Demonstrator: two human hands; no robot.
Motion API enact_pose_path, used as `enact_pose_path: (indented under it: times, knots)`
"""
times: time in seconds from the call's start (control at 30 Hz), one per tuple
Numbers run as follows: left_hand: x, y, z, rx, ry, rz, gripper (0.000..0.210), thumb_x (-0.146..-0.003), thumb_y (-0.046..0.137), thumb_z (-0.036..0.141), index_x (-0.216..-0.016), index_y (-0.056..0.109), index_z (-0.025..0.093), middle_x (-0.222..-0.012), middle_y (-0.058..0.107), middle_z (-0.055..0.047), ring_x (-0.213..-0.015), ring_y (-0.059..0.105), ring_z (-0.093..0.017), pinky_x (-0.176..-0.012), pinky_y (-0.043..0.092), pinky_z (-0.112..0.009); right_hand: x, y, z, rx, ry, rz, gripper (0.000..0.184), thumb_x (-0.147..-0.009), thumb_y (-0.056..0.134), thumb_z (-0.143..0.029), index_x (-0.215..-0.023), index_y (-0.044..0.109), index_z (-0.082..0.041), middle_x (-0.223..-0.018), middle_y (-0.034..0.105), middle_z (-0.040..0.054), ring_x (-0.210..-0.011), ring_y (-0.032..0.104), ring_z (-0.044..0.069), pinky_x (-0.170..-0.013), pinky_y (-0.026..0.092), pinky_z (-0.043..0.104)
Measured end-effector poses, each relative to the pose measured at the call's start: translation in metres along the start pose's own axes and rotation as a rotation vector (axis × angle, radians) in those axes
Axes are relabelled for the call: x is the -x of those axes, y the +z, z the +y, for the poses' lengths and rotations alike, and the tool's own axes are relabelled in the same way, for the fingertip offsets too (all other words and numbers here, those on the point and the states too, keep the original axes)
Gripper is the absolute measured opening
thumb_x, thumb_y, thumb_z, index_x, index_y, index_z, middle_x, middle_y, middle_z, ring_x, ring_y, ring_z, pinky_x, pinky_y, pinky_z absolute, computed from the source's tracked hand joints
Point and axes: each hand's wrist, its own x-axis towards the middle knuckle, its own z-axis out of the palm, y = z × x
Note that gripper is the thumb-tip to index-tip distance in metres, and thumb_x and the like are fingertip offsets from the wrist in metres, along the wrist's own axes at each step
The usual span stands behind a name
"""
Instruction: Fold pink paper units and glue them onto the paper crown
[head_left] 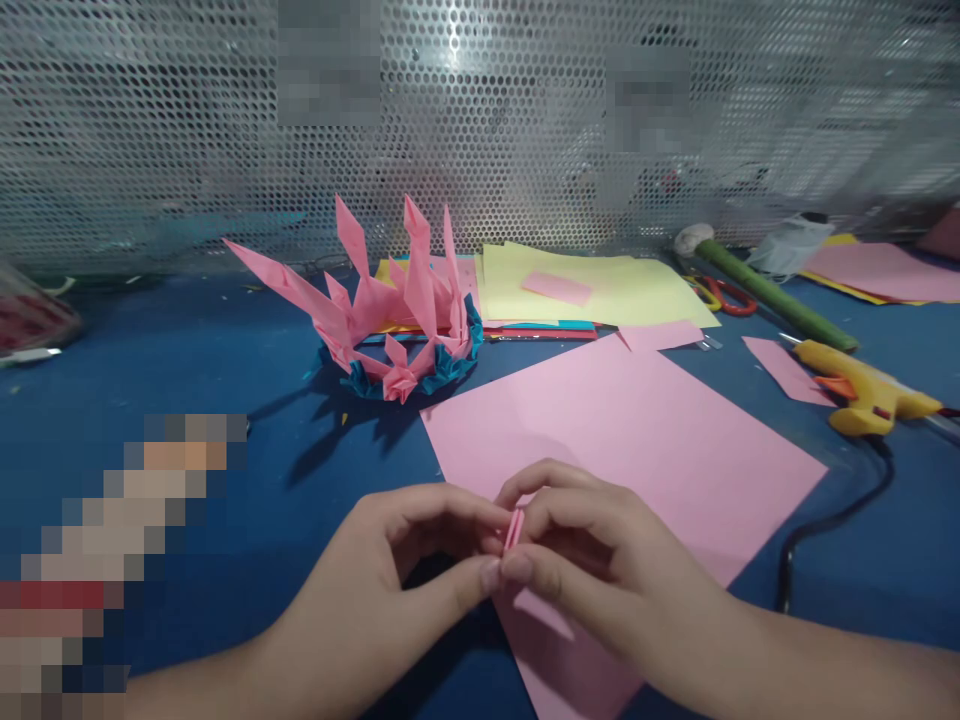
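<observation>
Bare left hand and bare right hand meet nearest the camera, both curled inward, thumbs and index fingers brought almost together. Pinched upright between their tips is a small, narrow piece of folded pink paper, its layered edges showing. Left fingertips press it from 9 o'clock, right ones from 3 o'clock; both thumb tips sit at its lower end, at 6 o'clock, close beside each other. Some of the other fingers are hidden behind.

Beneath the right hand, spreading toward 1 o'clock of the folded piece, lies a large flat sheet of pink paper on a blue tabletop. At 11 o'clock, apart from the hands, stands a spiky pink paper ring with dark-blue paper along its base. Stacked pale-yellow sheets lie toward 12 to 1 o'clock, and a yellow glue gun with black cable rests at 2 o'clock, well apart.
</observation>
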Motion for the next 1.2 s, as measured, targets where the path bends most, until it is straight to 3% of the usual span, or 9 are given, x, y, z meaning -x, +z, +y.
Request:
enact_pose_path:
  times: [0.6, 0.8, 1.0, 1.1, 1.2]
  knots:
    - [-0.004, -0.004, 0.001, -0.004, 0.008, -0.022, 0.011, -0.081, 0.073, 0.02, -0.091, 0.077, 0.019, -0.085, 0.077, -0.004, -0.08, 0.069, -0.018, -0.073, 0.055, -0.024, 0.0, -0.002, 0.002, -0.006, -0.028, -0.063, 0.015, -0.095, 0.059, -0.026, -0.082, 0.063, -0.019, -0.097, 0.061, 0.0033, -0.09, 0.062, 0.015, -0.083, 0.05, 0.026]
    - [-0.006, -0.001, 0.002, -0.048, 0.008, -0.01, 0.008, -0.076, 0.07, 0.015, -0.083, 0.073, 0.017, -0.079, 0.075, -0.003, -0.076, 0.07, -0.019, -0.07, 0.055, -0.024, -0.001, 0.005, 0.009, 0.03, -0.049, -0.022, 0.009, -0.083, 0.066, -0.017, -0.077, 0.06, -0.019, -0.093, 0.062, 0.0034, -0.086, 0.063, 0.016, -0.078, 0.051, 0.027]
    - [-0.006, -0.001, 0.0, -0.06, 0.018, -0.014, 0.007, -0.075, 0.067, 0.012, -0.078, 0.071, 0.017, -0.072, 0.07, 0.0, -0.068, 0.067, -0.016, -0.063, 0.052, -0.022, -0.002, 0.012, 0.005, 0.032, -0.011, 0.01, 0.012, -0.072, 0.059, -0.009, -0.07, 0.053, -0.02, -0.086, 0.062, 0.0039, -0.076, 0.061, 0.016, -0.067, 0.05, 0.026]
    - [-0.005, 0.002, 0.001, -0.059, 0.006, 0.002, 0.007, -0.074, 0.067, 0.012, -0.076, 0.065, 0.018, -0.071, 0.067, 0.002, -0.066, 0.064, -0.013, -0.059, 0.049, -0.02, -0.003, 0.012, -0.002, -0.025, 0.054, 0.0, 0.012, -0.068, 0.053, -0.008, -0.069, 0.052, -0.02, -0.082, 0.061, 0.0034, -0.073, 0.059, 0.015, -0.066, 0.049, 0.026]
    - [-0.003, 0.004, 0.001, 0.014, 0.013, 0.059, 0.019, -0.07, 0.072, 0.011, -0.07, 0.054, 0.02, -0.069, 0.065, 0.004, -0.062, 0.059, -0.011, -0.057, 0.046, -0.019, -0.005, 0.013, -0.007, -0.112, 0.15, -0.01, 0.009, -0.066, 0.053, -0.012, -0.069, 0.051, -0.02, -0.077, 0.059, 0.0023, -0.071, 0.057, 0.015, -0.064, 0.048, 0.027]
